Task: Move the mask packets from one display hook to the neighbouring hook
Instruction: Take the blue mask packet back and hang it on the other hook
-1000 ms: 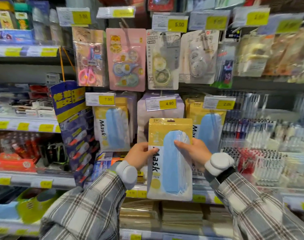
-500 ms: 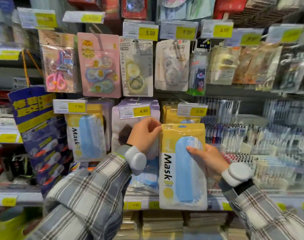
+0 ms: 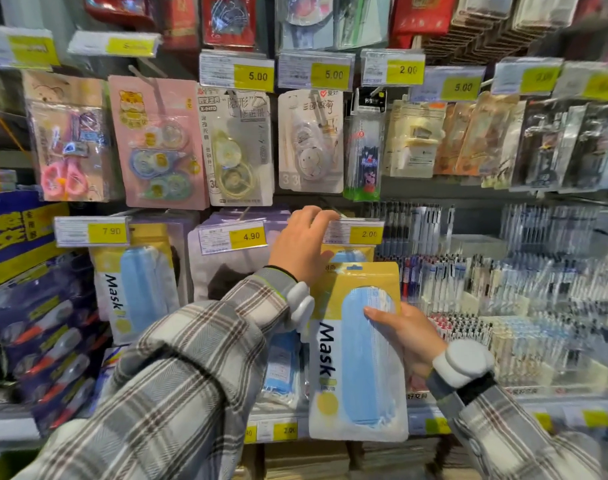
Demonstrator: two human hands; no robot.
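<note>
My right hand (image 3: 404, 336) grips a yellow and white mask packet (image 3: 356, 358) by its right edge, thumb across the blue masks, holding it in front of the shelf. My left hand (image 3: 301, 245) reaches up to the price tag marked 2.00 (image 3: 356, 233) on the hook above, fingers curled over the tag's left end. Behind the held packet another yellow mask packet (image 3: 347, 253) hangs on that hook. To the left hang lilac mask packets (image 3: 226, 268) under a 4.90 tag, and further left more yellow mask packets (image 3: 136, 289) under a 7.90 tag.
Correction tapes (image 3: 238, 147) and scissors (image 3: 65, 150) hang on the row above. Pens and refills (image 3: 503, 289) fill racks to the right. A blue banner with packets (image 3: 36, 306) hangs at the left. Shelf rail with price labels (image 3: 278, 429) runs below.
The view has shifted left and closer. My left hand let go of the packet and rose to the 2.00 tag. My right hand carried the packet right, under that hook.
</note>
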